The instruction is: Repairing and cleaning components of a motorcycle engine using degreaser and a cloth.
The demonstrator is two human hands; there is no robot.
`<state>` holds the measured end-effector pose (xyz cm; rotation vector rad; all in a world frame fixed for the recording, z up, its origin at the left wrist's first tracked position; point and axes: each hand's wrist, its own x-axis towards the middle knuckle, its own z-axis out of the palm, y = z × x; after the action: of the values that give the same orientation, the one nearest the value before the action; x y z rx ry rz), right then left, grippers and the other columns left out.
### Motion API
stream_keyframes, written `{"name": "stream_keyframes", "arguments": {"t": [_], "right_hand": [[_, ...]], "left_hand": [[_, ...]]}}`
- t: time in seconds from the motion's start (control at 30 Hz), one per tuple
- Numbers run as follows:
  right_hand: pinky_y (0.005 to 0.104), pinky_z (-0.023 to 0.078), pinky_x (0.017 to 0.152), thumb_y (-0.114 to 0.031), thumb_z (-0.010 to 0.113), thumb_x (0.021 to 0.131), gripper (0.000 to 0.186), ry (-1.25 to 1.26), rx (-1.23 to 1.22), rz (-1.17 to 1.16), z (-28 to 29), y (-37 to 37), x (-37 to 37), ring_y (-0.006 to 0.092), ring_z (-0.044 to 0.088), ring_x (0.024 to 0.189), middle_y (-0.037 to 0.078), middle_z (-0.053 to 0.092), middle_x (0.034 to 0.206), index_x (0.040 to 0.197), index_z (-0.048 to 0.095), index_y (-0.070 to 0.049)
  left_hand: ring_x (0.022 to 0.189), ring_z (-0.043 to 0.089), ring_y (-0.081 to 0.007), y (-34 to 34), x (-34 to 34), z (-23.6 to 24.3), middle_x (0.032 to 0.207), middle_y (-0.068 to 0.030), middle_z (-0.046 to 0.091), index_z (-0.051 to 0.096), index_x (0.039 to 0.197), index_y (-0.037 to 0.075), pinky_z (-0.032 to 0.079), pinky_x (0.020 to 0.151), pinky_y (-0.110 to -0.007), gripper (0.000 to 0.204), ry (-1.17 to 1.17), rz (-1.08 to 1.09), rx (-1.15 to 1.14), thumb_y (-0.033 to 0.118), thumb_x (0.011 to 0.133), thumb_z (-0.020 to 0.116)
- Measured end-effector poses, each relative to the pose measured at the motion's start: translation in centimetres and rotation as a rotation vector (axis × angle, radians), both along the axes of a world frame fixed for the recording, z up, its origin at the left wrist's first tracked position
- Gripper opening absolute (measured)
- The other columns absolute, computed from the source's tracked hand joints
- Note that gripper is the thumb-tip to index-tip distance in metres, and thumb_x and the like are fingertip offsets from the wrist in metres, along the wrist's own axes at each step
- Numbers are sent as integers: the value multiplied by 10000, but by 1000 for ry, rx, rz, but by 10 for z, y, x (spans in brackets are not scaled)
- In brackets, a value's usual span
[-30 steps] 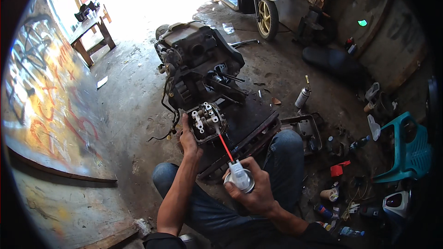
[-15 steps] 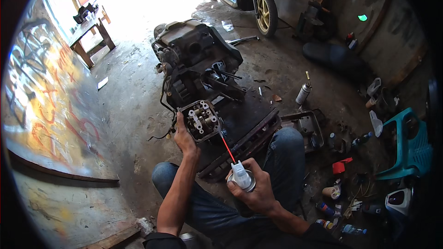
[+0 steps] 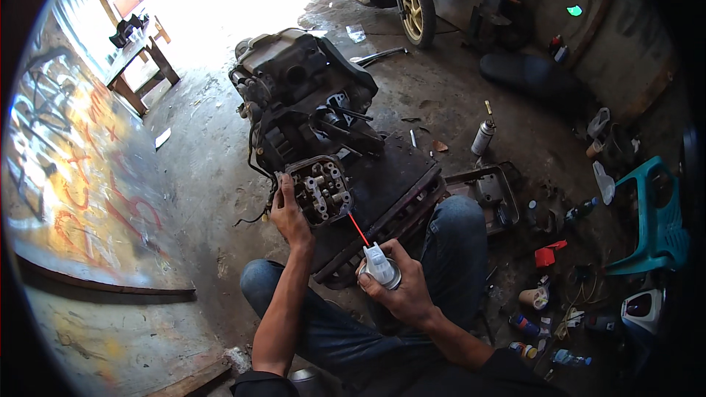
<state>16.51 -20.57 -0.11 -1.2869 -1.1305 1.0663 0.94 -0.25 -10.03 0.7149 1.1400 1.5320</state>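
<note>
A metal cylinder head [image 3: 321,190], its inner valve parts facing up, is gripped along its left edge by my left hand [image 3: 289,211], thumb on the rim. The fingers beneath it are hidden. In my right hand [image 3: 403,290] is a spray can [image 3: 382,270] with a pale nozzle cap, my fingers wrapped round its top. From the cap a thin red straw [image 3: 359,229] reaches up to the lower right corner of the cylinder head. Just beyond stands a dark, grimy engine [image 3: 294,77] with studs sticking out toward me.
Under the cylinder head lies a dark board [image 3: 397,184]. To the right are a metal tray [image 3: 509,195], another spray can [image 3: 482,137], a teal plastic stool [image 3: 651,220] and scattered bottles. A black seat [image 3: 526,77] and a scooter wheel [image 3: 418,15] are farther off. A painted wall [image 3: 88,169] bounds the left.
The cylinder head is turned slightly and my left hand sits a little more to the left. The straw stays at its lower right corner. The whole view has shifted slightly.
</note>
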Motion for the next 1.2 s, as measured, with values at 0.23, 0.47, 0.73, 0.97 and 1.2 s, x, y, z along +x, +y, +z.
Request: {"name": "stream_keyframes", "arguments": {"t": [0.23,0.47,0.73,0.97,1.2], "right_hand": [[347,606,757,-235,830,921,378,30,17,10,-18,4,2,171,764,840,99,769,905,1128,592,-27],[316,597,800,-186,783,942,355,12,-7,57,-23,7,2,128,735,881,72,761,959,1164,562,-19],[310,593,794,-183,778,951,339,50,-22,53,-33,9,0,123,729,875,70,753,971,1151,556,-22],[309,590,792,-173,776,953,334,30,-5,46,-34,11,-1,119,719,870,68,744,959,1147,552,-20],[313,589,790,-175,775,948,337,32,-28,43,-36,11,1,116,715,860,63,740,950,1154,555,-22]], "left_hand": [[957,705,-132,-4,2,10,1130,-83,732,694,1236,-54,578,840,-279,574,-32,-39,-6,475,1016,728],[904,716,-121,-12,4,22,1078,-60,738,706,1196,-25,594,793,-274,544,-87,-87,-41,489,1020,716],[900,709,-147,-11,1,15,1093,-89,729,688,1235,-59,580,810,-291,621,-2,-39,-71,511,994,737],[980,695,-165,-12,4,14,1125,-103,726,680,1256,-78,558,880,-307,668,22,-31,-55,528,984,744],[996,661,-175,-10,0,9,1111,-104,728,697,1225,-82,511,928,-318,675,111,-28,-92,547,984,738]]}}
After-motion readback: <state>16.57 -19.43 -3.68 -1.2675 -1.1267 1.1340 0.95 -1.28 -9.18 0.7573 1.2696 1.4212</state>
